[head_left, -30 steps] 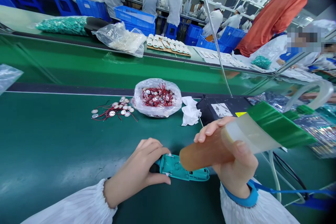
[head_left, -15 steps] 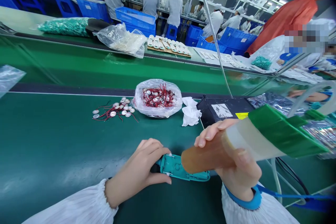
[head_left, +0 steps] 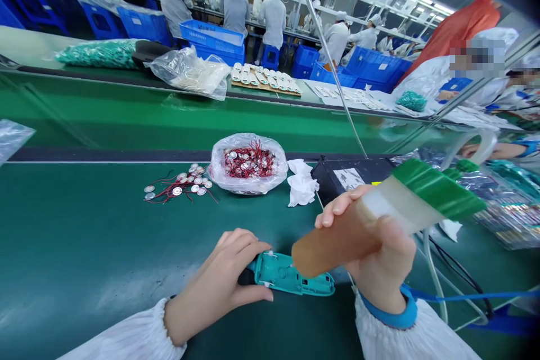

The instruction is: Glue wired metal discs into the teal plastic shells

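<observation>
Left hand (head_left: 223, 270): fingers gripping the 9 o'clock end of a teal casing (head_left: 283, 273), which lay hollow side up on the green bench (head_left: 105, 247). Right hand (head_left: 383, 259): fingers wrapped round a brown-and-white cylinder (head_left: 350, 232), at the casing's 2 o'clock, contact unclear. Bag (head_left: 244, 185) of red-wired discs (head_left: 248, 164): 11 o'clock. Loose discs (head_left: 196, 188): 10 o'clock. Risks, judged: casing could have skidded under a slack left grip; cylinder, dipping, could have knocked it

We wear loose white sleeves (head_left: 126, 334), their cuffs (head_left: 171, 323) gathered in fine pleats behind our bare hands (head_left: 221, 278); a blue band (head_left: 396, 316) rings our right wrist (head_left: 390, 294), with a blue cord (head_left: 459, 297) running from it.
</observation>
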Demonstrator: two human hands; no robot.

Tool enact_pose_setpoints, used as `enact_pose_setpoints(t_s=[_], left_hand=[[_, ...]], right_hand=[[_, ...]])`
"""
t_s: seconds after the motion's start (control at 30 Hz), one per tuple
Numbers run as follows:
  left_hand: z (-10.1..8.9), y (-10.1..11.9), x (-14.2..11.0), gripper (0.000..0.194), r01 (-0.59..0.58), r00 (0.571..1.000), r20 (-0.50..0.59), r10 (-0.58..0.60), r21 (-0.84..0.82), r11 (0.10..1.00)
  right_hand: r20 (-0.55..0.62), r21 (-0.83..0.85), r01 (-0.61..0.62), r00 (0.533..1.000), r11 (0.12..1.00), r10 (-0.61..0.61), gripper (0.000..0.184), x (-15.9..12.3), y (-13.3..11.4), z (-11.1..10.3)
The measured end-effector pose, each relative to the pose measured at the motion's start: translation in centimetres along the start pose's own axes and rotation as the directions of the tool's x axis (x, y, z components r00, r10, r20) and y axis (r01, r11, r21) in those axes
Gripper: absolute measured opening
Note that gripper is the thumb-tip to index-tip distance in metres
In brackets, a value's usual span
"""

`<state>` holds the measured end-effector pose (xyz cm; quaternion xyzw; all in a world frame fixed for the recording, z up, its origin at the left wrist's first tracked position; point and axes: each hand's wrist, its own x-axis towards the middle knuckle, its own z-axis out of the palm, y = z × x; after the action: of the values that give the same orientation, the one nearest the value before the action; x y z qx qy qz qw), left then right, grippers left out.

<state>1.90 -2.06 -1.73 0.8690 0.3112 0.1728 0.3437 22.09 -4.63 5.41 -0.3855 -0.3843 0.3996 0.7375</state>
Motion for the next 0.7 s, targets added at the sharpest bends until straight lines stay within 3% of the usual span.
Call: enact_pose_setpoints(t_s=[0.1,0.23,0.37,0.57,0.63,0.7], left_hand=[[0.0,-0.1,-0.1,0.061,0.012,1.0,-0.001,-0.012,0.0,1.0],[-0.1,-0.1,-0.2,0.075,0.029,1.0,-0.005,-0.029,-0.024,0.999],[-0.4,-0.1,-0.6,0.087,0.038,0.999,0.005,-0.038,-0.053,0.998],[-1.4,-0.6,-1.5,0.092,-0.002,1.0,-0.003,0.002,0.019,1.0],[-2.0,-0.8,-1.9,0.086,-0.004,1.0,-0.02,0.006,0.074,0.997],[-2.9,-1.0,-2.3,0.066,0.011,0.999,-0.049,-0.004,0.143,0.99]], right_hand=[[-0.227,0.066,-0.075,0.97,0.995,0.088,0.033,0.8,-0.4,-0.6],[-0.441,0.217,-0.164,0.863,0.962,0.246,0.035,2.6,-1.0,-2.4],[-0.479,0.357,-0.164,0.813,0.92,0.331,0.03,3.7,-1.5,-3.5],[-0.503,0.35,-0.101,0.818,0.931,0.278,0.032,3.6,-1.9,-3.2],[-0.511,0.351,-0.105,0.811,0.931,0.284,0.034,3.7,-1.8,-3.2],[-0.515,0.364,-0.125,0.799,0.923,0.311,0.035,3.8,-1.8,-3.3]])
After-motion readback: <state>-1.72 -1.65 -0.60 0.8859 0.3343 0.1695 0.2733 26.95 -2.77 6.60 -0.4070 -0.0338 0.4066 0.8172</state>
